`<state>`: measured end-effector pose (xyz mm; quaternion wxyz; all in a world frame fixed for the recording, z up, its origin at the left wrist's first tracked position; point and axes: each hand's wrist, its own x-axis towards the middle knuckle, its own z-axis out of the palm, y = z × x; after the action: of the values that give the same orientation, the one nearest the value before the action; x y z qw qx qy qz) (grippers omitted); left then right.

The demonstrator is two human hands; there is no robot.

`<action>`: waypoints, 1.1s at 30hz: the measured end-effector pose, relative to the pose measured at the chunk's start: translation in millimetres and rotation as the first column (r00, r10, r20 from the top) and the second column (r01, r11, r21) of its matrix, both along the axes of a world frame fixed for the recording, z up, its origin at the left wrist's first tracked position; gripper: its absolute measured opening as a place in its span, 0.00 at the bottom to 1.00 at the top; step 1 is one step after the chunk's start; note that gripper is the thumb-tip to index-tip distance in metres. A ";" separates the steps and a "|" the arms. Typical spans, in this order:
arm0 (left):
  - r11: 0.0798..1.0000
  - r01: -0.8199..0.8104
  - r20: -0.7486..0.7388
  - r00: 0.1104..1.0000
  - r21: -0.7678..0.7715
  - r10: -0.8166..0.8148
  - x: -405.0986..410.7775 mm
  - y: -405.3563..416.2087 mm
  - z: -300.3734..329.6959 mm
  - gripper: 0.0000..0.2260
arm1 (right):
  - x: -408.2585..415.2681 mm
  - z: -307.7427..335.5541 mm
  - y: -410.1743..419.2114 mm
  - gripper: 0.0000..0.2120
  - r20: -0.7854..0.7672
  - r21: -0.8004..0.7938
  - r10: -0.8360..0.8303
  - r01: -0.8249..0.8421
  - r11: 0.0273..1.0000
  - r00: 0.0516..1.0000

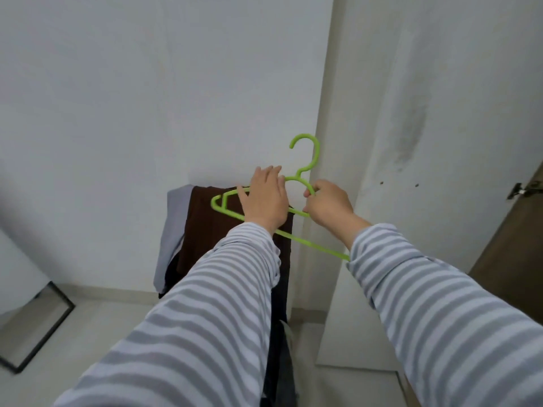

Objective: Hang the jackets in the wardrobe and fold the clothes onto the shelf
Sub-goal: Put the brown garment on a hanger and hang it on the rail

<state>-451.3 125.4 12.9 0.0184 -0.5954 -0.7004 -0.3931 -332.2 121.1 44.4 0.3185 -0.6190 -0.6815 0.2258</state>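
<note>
A room in a home, probably a bedroom or dressing corner. Plain white painted walls (117, 98) meet pale flooring (97, 327) with a low skirting. Clothes are draped in a pile against the wall: a brown garment (205, 224) beside a grey one (173, 230), with darker fabric below. A lime-green plastic clothes hanger (305, 168) is held up in front of them. A black-framed mirror (32, 327) leans at the lower left, though the blur leaves that uncertain. At the far right stands a brown wooden door (517, 230) with a metal handle.
</note>
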 end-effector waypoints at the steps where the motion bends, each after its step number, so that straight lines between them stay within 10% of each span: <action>1: 0.999 -0.028 -0.056 0.998 -0.022 0.027 -7.2 -1.3 0.5 0.19 | -2.8 -2.9 1.8 0.09 -0.010 0.003 0.041 -0.041 0.999 0.999; 13: 0.992 -0.061 -0.329 0.944 -0.109 0.022 -47.4 -0.5 -43.0 0.18 | -34.9 -51.0 32.3 0.18 -0.074 0.034 0.135 -0.133 0.991 0.988; 28: 0.923 -0.303 0.123 0.933 -0.239 0.338 -154.3 152.2 -76.4 0.09 | -129.1 -94.9 210.8 0.22 0.139 0.128 0.133 -0.151 0.980 0.981; 33: 0.777 -0.447 0.070 0.847 -0.444 0.527 -176.2 213.5 -87.0 0.24 | -146.0 -114.4 270.9 0.23 0.159 0.141 0.112 -0.135 0.981 0.981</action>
<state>-627.5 338.9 -74.2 -0.0725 -0.3427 -0.8958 -0.2735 -478.2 392.0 -70.1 0.2973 -0.5648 -0.7559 0.1455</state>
